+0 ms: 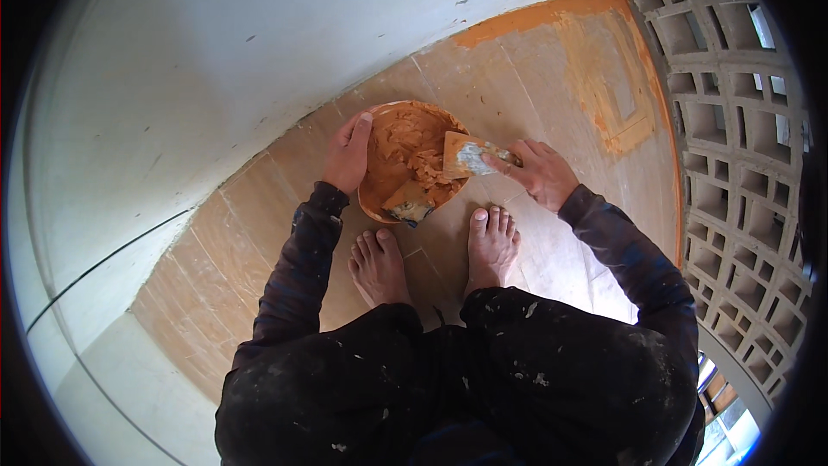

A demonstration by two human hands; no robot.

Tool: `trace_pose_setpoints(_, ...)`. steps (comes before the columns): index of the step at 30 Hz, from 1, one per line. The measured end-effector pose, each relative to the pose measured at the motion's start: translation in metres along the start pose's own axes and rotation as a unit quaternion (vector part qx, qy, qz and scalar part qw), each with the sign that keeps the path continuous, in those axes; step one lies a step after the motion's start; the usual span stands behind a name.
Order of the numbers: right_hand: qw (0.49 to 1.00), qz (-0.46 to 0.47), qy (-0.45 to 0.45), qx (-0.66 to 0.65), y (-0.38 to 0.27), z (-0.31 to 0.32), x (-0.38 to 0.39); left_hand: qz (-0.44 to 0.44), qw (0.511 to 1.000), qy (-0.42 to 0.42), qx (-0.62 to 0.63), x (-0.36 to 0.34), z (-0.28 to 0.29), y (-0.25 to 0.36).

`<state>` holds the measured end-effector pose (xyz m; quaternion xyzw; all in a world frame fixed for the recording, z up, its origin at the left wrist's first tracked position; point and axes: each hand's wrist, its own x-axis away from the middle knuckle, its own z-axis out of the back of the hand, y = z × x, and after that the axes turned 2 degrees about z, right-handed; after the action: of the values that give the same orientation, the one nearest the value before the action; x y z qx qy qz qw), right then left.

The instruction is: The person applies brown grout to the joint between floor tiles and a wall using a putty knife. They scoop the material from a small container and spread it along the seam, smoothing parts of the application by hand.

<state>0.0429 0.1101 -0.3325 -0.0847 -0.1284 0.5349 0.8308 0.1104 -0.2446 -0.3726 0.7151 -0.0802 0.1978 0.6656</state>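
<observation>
A round bucket (363,196) full of thick orange-brown paste (409,140) is in front of my bare feet. My left hand (348,154) grips its left rim, the thumb on top. In my right hand (540,171) is a putty knife (466,156), its broad blade smeared with orange and whitish paste and resting over the bucket's right rim. The fingers are wrapped round its handle, which they mostly hide. A second paste-covered tool (409,204), perhaps another scraper, lies in the paste at the near rim.
A white wall (216,60) runs along the left and far side. Orange coating (595,69) covers part of the plank-patterned floor (259,198) at the far right. A lattice block wall (733,121) borders the right. A dark cable (112,252) hangs against the left wall.
</observation>
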Motion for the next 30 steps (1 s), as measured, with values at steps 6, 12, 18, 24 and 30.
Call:
trace_pose_setpoints(6, 1.000, -0.010, 0.014, 0.016, 0.016, 0.017, 0.026, -0.017, 0.999, 0.023, -0.015, 0.001, 0.001, -0.004)
trace_pose_setpoints(12, 0.868, -0.309, 0.057, -0.384, -0.019, 0.057, 0.060, -0.014, 0.999, 0.043, -0.029, 0.016, -0.010, 0.014)
trace_pose_setpoints(18, 0.840, -0.286, 0.061, -0.458, -0.086, 0.053, 0.024, -0.030, 0.990, 0.114, -0.082, 0.045, -0.032, 0.035)
trace_pose_setpoints(24, 0.991, -0.092, -0.002, -0.099, -0.073, 0.066, 0.026, -0.083, 0.979, 0.123, -0.142, 0.050, -0.035, 0.045)
trace_pose_setpoints(30, 0.998, -0.040, -0.035, -0.024, -0.060, 0.065, 0.021, -0.051, 0.983, 0.096, -0.151, 0.052, -0.040, 0.057)
